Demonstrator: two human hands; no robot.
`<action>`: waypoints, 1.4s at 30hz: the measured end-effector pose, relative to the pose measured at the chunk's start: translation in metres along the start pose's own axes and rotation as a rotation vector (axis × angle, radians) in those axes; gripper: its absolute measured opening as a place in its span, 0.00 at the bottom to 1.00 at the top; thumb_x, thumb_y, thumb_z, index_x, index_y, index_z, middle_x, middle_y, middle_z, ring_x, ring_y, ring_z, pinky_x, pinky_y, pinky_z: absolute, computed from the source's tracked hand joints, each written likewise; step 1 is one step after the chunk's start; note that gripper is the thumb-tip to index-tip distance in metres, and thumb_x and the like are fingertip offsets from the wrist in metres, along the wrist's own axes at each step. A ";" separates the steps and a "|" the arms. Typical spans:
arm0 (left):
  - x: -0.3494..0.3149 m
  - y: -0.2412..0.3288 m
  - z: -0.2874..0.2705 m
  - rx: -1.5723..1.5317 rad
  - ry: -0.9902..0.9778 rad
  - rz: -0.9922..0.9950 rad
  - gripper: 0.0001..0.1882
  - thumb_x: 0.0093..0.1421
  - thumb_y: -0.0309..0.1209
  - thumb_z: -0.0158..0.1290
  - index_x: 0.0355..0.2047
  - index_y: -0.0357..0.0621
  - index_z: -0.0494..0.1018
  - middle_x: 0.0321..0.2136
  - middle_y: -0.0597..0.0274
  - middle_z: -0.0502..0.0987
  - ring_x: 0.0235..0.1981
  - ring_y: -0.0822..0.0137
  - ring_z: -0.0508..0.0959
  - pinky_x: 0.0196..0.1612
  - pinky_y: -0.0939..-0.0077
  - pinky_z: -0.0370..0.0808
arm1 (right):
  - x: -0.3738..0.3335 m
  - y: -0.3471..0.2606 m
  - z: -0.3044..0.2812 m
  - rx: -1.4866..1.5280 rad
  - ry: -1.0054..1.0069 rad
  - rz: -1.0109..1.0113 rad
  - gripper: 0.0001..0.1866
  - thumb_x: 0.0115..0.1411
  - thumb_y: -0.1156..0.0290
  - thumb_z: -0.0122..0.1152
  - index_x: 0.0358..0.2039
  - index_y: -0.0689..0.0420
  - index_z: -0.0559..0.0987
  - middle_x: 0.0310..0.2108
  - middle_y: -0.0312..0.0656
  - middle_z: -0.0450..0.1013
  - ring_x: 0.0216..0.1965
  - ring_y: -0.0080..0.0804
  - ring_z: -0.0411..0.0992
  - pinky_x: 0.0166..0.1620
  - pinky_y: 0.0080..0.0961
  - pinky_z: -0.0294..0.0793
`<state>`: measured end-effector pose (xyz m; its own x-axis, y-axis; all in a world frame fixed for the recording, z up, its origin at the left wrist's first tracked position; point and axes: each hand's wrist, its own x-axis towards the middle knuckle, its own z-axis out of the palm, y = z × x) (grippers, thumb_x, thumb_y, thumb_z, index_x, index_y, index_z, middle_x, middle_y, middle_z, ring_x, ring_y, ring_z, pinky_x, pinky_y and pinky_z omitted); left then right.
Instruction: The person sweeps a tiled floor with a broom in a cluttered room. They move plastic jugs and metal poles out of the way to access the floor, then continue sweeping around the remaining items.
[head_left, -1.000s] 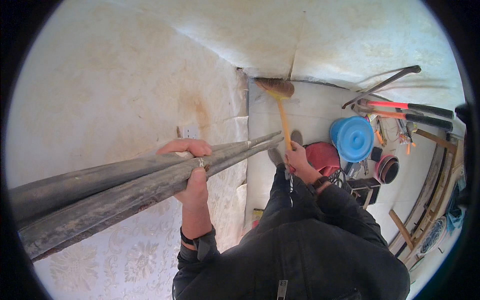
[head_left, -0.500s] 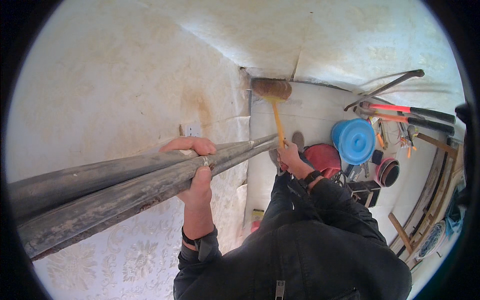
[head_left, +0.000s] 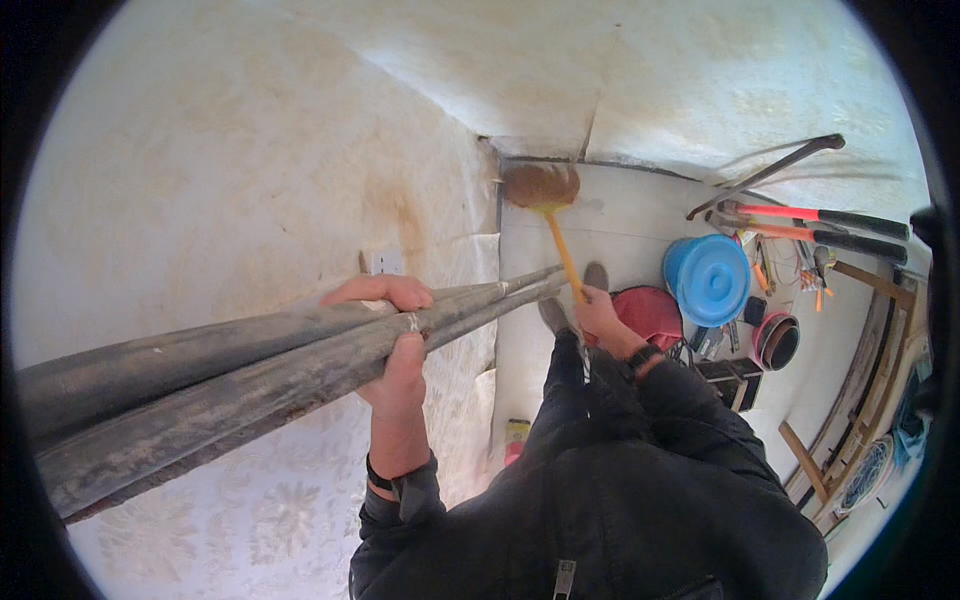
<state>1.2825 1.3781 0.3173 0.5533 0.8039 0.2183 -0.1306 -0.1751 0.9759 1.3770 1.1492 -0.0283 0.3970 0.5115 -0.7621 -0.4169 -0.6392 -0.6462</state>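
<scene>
My left hand [head_left: 398, 382] is wrapped round a bundle of long, dirty grey pipes [head_left: 240, 408]. Its fingers lie over the top, and the thumb presses from the near side. The pipes slant from the lower left up to the middle of the view. In my right hand [head_left: 602, 316] is the yellow handle of a broom [head_left: 565, 250]. The broom's brown bristle head [head_left: 541, 187] is down at the floor in the corner, beside the left wall.
A wall socket [head_left: 386, 263] sits behind the pipes. To the right stand a lidded blue bucket [head_left: 718, 282], a red bag-like thing [head_left: 648, 315] and nested round tubs [head_left: 778, 342]. Long-handled tools with red and black grips [head_left: 845, 222] lean beyond, and wooden boards [head_left: 870, 400] lie farther right.
My right hand has moved slightly right and nearer to me with the broom handle. The bristle head has shifted a little left. My left hand and the pipes stay nearly still.
</scene>
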 end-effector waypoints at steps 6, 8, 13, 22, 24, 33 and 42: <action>0.003 0.000 -0.001 -0.027 -0.001 0.018 0.25 0.52 0.37 0.64 0.44 0.38 0.67 0.33 0.55 0.74 0.35 0.62 0.75 0.42 0.63 0.74 | -0.024 -0.006 0.003 0.194 0.118 0.022 0.27 0.59 0.80 0.52 0.61 0.62 0.68 0.22 0.39 0.70 0.16 0.25 0.68 0.18 0.26 0.66; 0.003 0.000 0.001 -0.038 0.004 0.023 0.25 0.52 0.37 0.66 0.44 0.38 0.68 0.34 0.55 0.74 0.35 0.63 0.76 0.42 0.65 0.75 | 0.002 -0.012 0.014 0.308 0.022 0.058 0.28 0.59 0.80 0.52 0.62 0.62 0.68 0.22 0.39 0.70 0.16 0.25 0.67 0.18 0.25 0.66; 0.002 0.001 0.003 -0.044 0.013 0.025 0.26 0.53 0.39 0.65 0.45 0.37 0.67 0.33 0.55 0.74 0.35 0.62 0.76 0.42 0.65 0.75 | -0.015 0.005 -0.042 -0.256 -0.031 -0.041 0.23 0.57 0.79 0.54 0.55 0.62 0.73 0.24 0.44 0.75 0.21 0.30 0.74 0.24 0.30 0.72; 0.000 0.000 0.004 -0.031 -0.030 0.036 0.26 0.54 0.38 0.64 0.46 0.39 0.66 0.34 0.56 0.73 0.37 0.62 0.75 0.44 0.60 0.75 | 0.009 0.010 -0.019 -0.186 0.058 -0.079 0.16 0.55 0.76 0.54 0.44 0.67 0.79 0.26 0.60 0.76 0.26 0.50 0.78 0.30 0.40 0.77; -0.001 0.000 0.007 -0.048 -0.035 0.040 0.26 0.54 0.38 0.65 0.46 0.39 0.65 0.34 0.56 0.73 0.36 0.62 0.74 0.44 0.60 0.75 | 0.019 0.015 -0.026 -0.411 0.010 -0.122 0.17 0.55 0.75 0.54 0.44 0.66 0.78 0.29 0.61 0.77 0.32 0.56 0.78 0.35 0.44 0.77; -0.008 0.005 0.010 -0.067 -0.020 0.041 0.28 0.54 0.39 0.66 0.48 0.39 0.65 0.34 0.56 0.74 0.37 0.61 0.74 0.44 0.59 0.74 | -0.075 -0.021 -0.135 -0.572 -0.134 -0.059 0.20 0.52 0.75 0.55 0.47 0.63 0.78 0.38 0.63 0.77 0.44 0.63 0.76 0.46 0.49 0.75; -0.014 0.005 0.011 -0.038 -0.014 0.055 0.29 0.55 0.40 0.65 0.48 0.38 0.65 0.35 0.55 0.74 0.37 0.61 0.75 0.44 0.59 0.75 | 0.002 0.017 -0.055 -0.591 0.039 -0.276 0.23 0.54 0.77 0.53 0.53 0.62 0.75 0.33 0.58 0.78 0.34 0.54 0.78 0.36 0.43 0.77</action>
<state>1.2832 1.3599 0.3193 0.5560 0.7856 0.2716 -0.1921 -0.1965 0.9615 1.4155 1.1081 -0.0385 0.4592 0.6880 -0.5619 0.2198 -0.7009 -0.6786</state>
